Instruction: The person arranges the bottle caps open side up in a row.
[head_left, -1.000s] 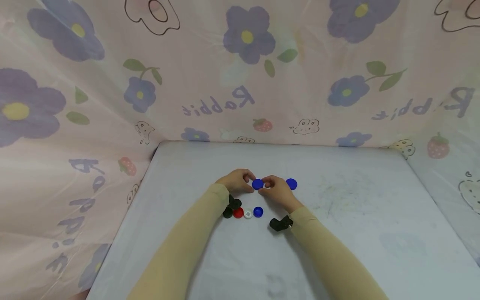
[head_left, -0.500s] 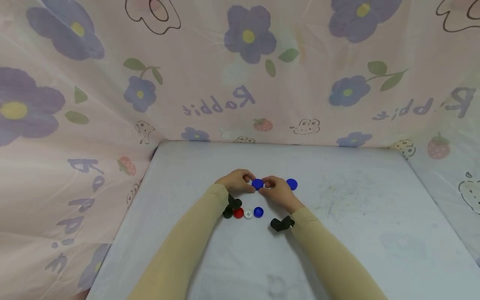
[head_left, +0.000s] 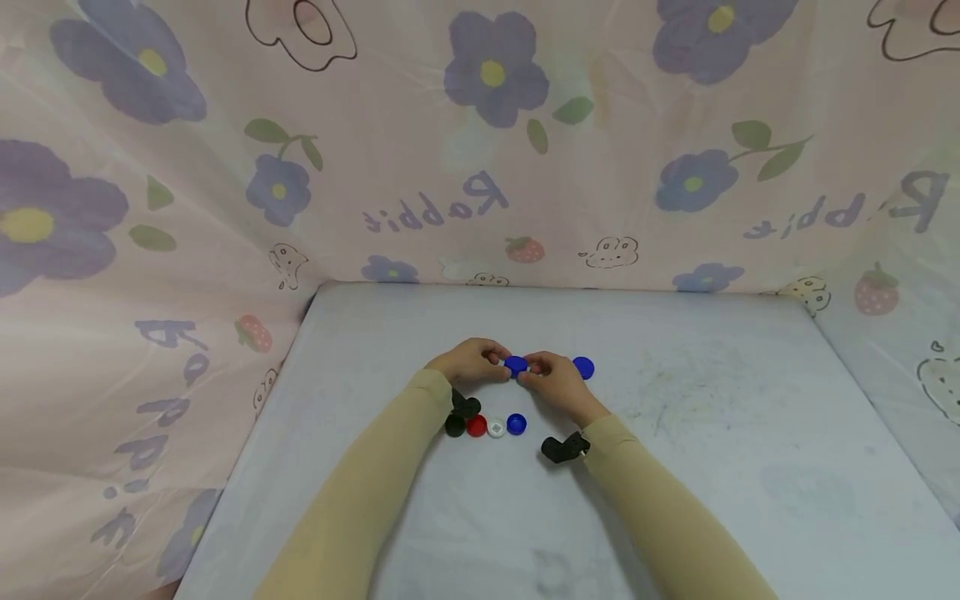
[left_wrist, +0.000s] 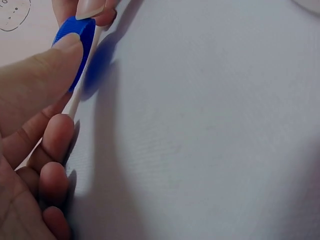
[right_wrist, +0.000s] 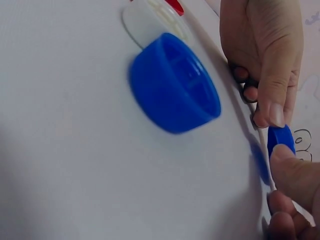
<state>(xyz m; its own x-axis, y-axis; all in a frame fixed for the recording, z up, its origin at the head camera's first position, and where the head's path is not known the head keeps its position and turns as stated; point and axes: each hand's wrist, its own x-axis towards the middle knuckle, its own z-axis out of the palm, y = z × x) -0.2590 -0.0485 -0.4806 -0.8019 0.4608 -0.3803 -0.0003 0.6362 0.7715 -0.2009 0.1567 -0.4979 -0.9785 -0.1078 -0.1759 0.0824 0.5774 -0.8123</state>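
Note:
Both hands meet at a round blue bottle cap (head_left: 516, 365) in the middle of the white table. My left hand (head_left: 467, 362) pinches its left side, with the thumb on the ridged rim in the left wrist view. From the right, my right hand (head_left: 558, 386) pinches the same cap with thumb and fingertips. In both wrist views the cap (left_wrist: 86, 37) stands tilted, close over the tabletop, with a blue reflection beside it. Another blue cap (head_left: 583, 367) lies flat just beyond the right hand.
Nearer me runs a row of caps: dark green (head_left: 455, 426), red (head_left: 477, 426), white (head_left: 497, 427) and blue (head_left: 517, 424). The blue one (right_wrist: 170, 90) opens upward. Black wrist cameras sit near the row's left end and right of it. A flowered curtain (head_left: 495, 167) encloses the table.
The cap between the hands has tipped slightly, showing more of its near rim than before. Both hands stay almost in place, and the other caps have not moved.

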